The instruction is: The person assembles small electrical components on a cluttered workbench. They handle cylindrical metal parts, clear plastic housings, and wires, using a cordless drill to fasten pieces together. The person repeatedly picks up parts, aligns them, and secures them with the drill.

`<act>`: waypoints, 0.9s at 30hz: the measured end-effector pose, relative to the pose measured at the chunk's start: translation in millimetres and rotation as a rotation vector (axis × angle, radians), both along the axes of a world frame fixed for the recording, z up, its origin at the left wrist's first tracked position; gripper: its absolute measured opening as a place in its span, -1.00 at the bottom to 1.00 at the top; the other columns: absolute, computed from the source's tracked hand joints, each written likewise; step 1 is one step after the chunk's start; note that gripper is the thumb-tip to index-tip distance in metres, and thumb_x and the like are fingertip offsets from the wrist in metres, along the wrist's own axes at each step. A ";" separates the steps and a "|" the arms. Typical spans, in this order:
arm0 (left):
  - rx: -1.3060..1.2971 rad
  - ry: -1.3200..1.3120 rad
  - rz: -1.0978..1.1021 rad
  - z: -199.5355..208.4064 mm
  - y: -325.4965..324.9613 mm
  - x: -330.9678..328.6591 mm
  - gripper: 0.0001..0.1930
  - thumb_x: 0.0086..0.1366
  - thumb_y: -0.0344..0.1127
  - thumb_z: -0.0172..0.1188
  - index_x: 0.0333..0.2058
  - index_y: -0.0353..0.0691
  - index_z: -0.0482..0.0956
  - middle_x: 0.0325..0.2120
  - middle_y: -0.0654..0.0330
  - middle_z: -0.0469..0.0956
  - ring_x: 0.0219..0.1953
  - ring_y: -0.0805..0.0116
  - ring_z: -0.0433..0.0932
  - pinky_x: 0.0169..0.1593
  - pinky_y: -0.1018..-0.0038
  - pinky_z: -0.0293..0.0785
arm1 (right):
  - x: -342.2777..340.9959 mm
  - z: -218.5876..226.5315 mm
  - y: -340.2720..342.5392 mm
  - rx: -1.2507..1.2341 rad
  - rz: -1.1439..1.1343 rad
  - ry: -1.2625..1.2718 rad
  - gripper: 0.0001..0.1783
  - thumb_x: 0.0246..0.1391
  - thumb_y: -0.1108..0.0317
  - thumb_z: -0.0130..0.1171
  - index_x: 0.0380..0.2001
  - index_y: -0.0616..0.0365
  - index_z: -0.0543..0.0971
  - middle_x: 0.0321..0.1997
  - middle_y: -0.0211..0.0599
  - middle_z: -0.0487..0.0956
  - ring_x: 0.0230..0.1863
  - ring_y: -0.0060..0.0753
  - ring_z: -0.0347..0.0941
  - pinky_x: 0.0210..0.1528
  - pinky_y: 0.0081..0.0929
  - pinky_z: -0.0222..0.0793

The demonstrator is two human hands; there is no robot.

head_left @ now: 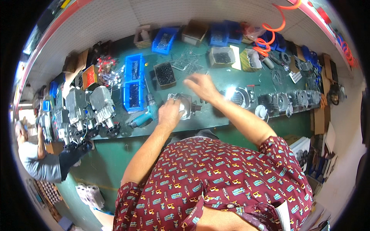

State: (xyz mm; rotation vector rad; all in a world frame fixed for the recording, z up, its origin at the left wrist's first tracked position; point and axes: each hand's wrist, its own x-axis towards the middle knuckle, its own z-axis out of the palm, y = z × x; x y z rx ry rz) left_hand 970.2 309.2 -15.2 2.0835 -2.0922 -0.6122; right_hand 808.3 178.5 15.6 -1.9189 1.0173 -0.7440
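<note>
Co-worker in a grey top (44,163) — far left of the metal housing (187,109), beyond the bench end.
Finned motors (102,104), grouped, well left of the housing.
Blue bins (135,109), two end to end, filled with small parts; left of the housing.
Teal power drill (144,118), one, lying just left of the housing.
Open carton (169,86) of small dark parts, beyond the housing and slightly left.
Left hand (169,112), bare, laid on the left side of the housing; fingers bent over it, whether gripping or merely resting cannot be told.
Metal housing, one, on the green bench (216,121), partly covered by that hand.
Bent metal rods (187,61), loose, well beyond the housing.
Right hand (202,86), bare, beyond the housing and to its right; fingers partly bent, pointing left — whether they hold anything cannot be told.
Round-faced housing (241,98), right of the metal housing.
White round part (261,112), farther right of it.
Finned casings (283,102), in a row, far right of it.
</note>
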 end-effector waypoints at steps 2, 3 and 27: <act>0.028 0.038 -0.001 3.1 -4.0 0.8 -0.50 0.14 -0.17 0.40 0.04 -0.18 0.56 -0.11 -0.04 0.59 -0.06 -0.02 0.61 -0.01 0.17 0.55 | -38.5 0.0 30.9 0.213 -0.162 -0.105 -0.67 0.21 0.19 0.24 -0.33 0.31 0.68 -0.47 -0.15 0.67 -0.41 -0.41 0.60 -0.32 -0.41 0.48; 0.053 0.056 -0.016 0.1 -5.7 3.0 -0.50 0.14 -0.18 0.40 0.05 -0.19 0.56 -0.13 -0.06 0.61 -0.08 -0.04 0.62 -0.02 0.15 0.55 | -58.1 -5.1 50.7 0.267 -0.234 -0.146 -0.67 0.24 0.20 0.22 -0.36 0.32 0.67 -0.51 -0.22 0.65 -0.45 -0.51 0.56 -0.35 -0.47 0.46; -0.026 0.319 -0.580 0.4 4.9 -253.4 -0.49 0.17 -0.53 0.20 0.14 -0.14 0.48 0.14 -0.02 0.45 0.16 -0.05 0.46 0.13 0.16 0.50 | -296.2 -137.6 173.4 1.167 -0.767 -0.575 -0.80 0.12 0.49 0.15 -0.16 0.22 0.53 -0.23 -0.26 0.60 -0.22 -0.32 0.60 -0.04 -0.19 0.65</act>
